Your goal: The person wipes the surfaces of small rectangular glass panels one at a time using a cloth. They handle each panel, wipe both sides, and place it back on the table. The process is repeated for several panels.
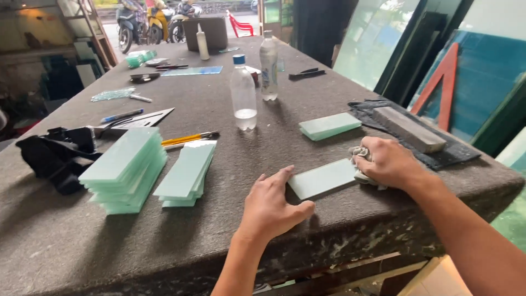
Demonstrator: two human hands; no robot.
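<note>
A pale green glass strip (320,178) lies flat near the front edge of the grey felt table (181,230). My left hand (272,204) rests with spread fingers against the strip's near left end. My right hand (388,163) presses a crumpled white cloth (359,155) onto the strip's right end. A small stack of similar glass strips (330,125) lies just beyond my right hand.
Two stacks of glass strips (127,169) (186,173) sit at the left. Two plastic water bottles (243,93) (268,66) stand mid-table. A grey sharpening stone (408,127) lies on a dark cloth at the right. Black straps (55,156), pencils and a ruler lie at the left.
</note>
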